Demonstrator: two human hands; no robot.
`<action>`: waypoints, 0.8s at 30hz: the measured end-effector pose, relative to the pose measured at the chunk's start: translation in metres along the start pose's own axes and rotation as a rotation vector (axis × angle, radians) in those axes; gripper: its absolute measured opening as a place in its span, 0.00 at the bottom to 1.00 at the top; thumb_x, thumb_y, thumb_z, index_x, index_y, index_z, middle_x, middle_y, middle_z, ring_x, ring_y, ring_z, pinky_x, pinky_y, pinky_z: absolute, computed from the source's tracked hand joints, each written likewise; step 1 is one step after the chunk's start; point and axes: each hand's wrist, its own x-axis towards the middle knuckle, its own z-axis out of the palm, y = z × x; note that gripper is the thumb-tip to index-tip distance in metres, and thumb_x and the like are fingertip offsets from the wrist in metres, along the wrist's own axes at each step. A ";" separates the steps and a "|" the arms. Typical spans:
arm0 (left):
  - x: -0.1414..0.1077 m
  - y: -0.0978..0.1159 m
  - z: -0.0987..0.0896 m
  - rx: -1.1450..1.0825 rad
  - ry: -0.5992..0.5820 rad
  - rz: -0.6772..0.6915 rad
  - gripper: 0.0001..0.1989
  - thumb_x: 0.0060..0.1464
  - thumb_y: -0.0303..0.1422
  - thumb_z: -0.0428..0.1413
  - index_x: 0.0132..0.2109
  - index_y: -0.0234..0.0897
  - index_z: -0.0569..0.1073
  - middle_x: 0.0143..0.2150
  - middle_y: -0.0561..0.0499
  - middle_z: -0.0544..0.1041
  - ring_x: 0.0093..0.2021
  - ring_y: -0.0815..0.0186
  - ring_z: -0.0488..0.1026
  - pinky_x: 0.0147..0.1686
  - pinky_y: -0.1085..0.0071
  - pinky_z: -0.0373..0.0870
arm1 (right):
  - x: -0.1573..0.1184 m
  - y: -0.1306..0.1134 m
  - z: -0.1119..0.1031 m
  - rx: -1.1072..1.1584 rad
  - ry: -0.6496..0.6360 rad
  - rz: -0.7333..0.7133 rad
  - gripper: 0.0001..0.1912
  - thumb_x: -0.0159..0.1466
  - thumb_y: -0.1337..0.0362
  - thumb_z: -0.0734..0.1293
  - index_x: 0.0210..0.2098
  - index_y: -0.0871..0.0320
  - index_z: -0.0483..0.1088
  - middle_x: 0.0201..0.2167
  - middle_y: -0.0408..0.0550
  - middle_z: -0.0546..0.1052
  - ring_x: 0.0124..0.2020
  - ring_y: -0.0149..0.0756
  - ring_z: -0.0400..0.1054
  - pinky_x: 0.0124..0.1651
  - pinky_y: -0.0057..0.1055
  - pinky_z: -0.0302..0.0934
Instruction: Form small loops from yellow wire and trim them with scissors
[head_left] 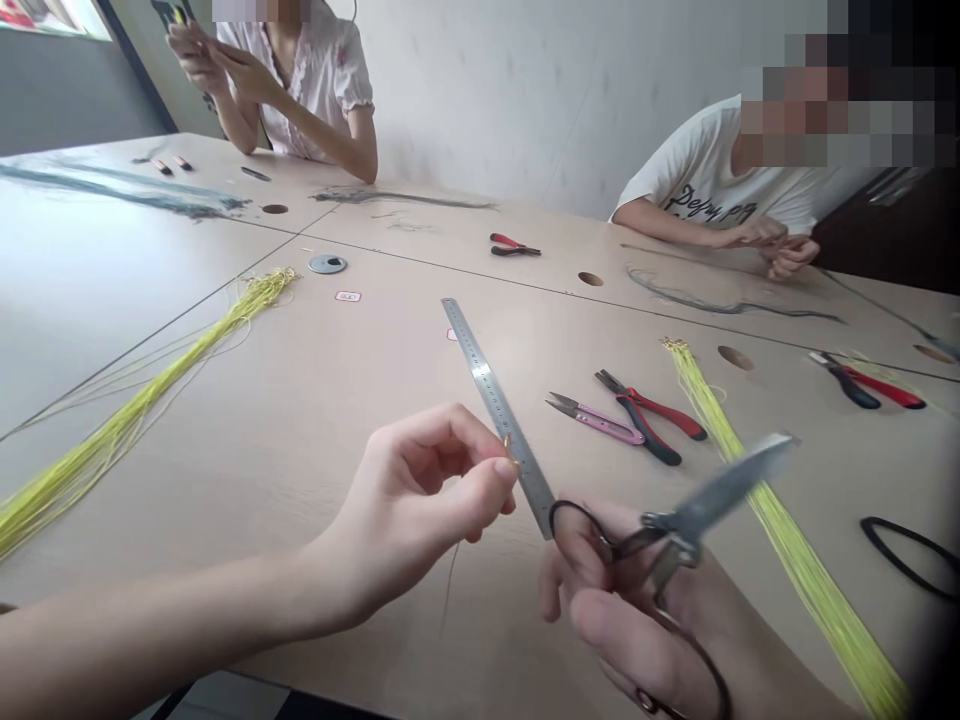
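Between our left hand's (424,520) thumb and index finger we pinch a small, shiny gold-coloured piece (508,443), held just over the silver steel ruler (480,375) that lies slantwise on the pale wood-toned table (300,430). A fine dark strand (449,590) shows below that hand; we cannot tell whether it joins the piece. Our right hand (637,635) holds metal scissors with dark loop handles (666,525), the fingers wrapped through the loops and the blurred blade pointing away to the right. Beyond them we see pink-handled thread snips (600,420) touching or just beside red-and-black-handled pliers (652,415). A bundle of yellow-green threads (712,415) runs down the right side, and a second, larger yellow-green bundle (172,375) slants across the left. Farther out are a grey disc with a dark opening (327,264) and a small red-bordered white label (348,296). Two people sit across from us, one in a pale ruffled blouse (330,80), the other in a white printed T-shirt (690,170).
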 end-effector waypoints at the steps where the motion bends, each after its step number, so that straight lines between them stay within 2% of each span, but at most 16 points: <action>1: 0.000 0.000 0.000 -0.003 -0.005 0.001 0.09 0.52 0.25 0.57 0.24 0.36 0.68 0.22 0.58 0.71 0.20 0.77 0.64 0.19 0.83 0.64 | -0.001 0.001 0.001 -0.051 0.037 -0.048 0.09 0.54 0.59 0.64 0.26 0.53 0.57 0.20 0.37 0.60 0.14 0.25 0.52 0.14 0.24 0.49; 4: -0.001 0.000 0.000 -0.011 -0.011 0.002 0.09 0.52 0.26 0.57 0.25 0.36 0.68 0.22 0.57 0.72 0.21 0.76 0.65 0.19 0.83 0.63 | -0.005 0.002 0.004 -0.186 0.129 -0.102 0.06 0.53 0.59 0.62 0.26 0.53 0.61 0.20 0.40 0.61 0.17 0.29 0.56 0.16 0.26 0.56; 8: -0.002 -0.001 -0.001 -0.020 -0.019 0.004 0.09 0.52 0.27 0.58 0.26 0.37 0.69 0.23 0.57 0.72 0.22 0.76 0.65 0.20 0.82 0.63 | -0.003 -0.005 0.010 -0.339 0.180 0.025 0.04 0.50 0.62 0.62 0.21 0.53 0.61 0.17 0.39 0.61 0.18 0.29 0.58 0.15 0.24 0.54; 10: -0.002 -0.001 -0.001 -0.023 -0.022 0.019 0.09 0.52 0.26 0.58 0.25 0.37 0.69 0.22 0.58 0.71 0.22 0.77 0.64 0.21 0.82 0.63 | 0.000 -0.008 0.012 -0.376 0.154 0.047 0.04 0.50 0.63 0.62 0.21 0.53 0.61 0.16 0.38 0.60 0.16 0.29 0.56 0.15 0.24 0.51; 14: 0.000 -0.001 0.000 -0.010 -0.017 0.047 0.10 0.51 0.23 0.57 0.24 0.38 0.68 0.21 0.59 0.70 0.22 0.76 0.64 0.22 0.82 0.64 | 0.005 -0.009 0.010 -0.427 0.069 -0.029 0.06 0.53 0.63 0.59 0.21 0.54 0.59 0.14 0.38 0.58 0.15 0.28 0.53 0.15 0.24 0.50; 19: 0.000 0.000 0.000 0.023 -0.028 0.033 0.10 0.52 0.24 0.57 0.24 0.37 0.68 0.21 0.60 0.71 0.20 0.78 0.63 0.23 0.81 0.66 | 0.006 -0.004 0.007 -0.645 0.085 0.042 0.15 0.52 0.60 0.62 0.16 0.54 0.50 0.12 0.36 0.58 0.14 0.26 0.51 0.16 0.25 0.46; 22: -0.002 0.000 -0.001 0.022 -0.045 0.022 0.09 0.53 0.26 0.57 0.26 0.37 0.69 0.23 0.59 0.72 0.20 0.78 0.64 0.19 0.83 0.64 | 0.008 -0.001 0.008 -0.724 0.101 0.016 0.18 0.54 0.57 0.63 0.16 0.55 0.50 0.12 0.37 0.58 0.14 0.27 0.52 0.17 0.26 0.45; 24: -0.003 0.000 -0.001 0.047 -0.044 0.035 0.08 0.53 0.26 0.57 0.26 0.38 0.70 0.23 0.60 0.72 0.20 0.78 0.64 0.20 0.84 0.64 | 0.010 -0.001 0.007 -0.762 0.108 -0.011 0.18 0.55 0.56 0.62 0.16 0.55 0.52 0.12 0.38 0.60 0.15 0.28 0.54 0.18 0.27 0.46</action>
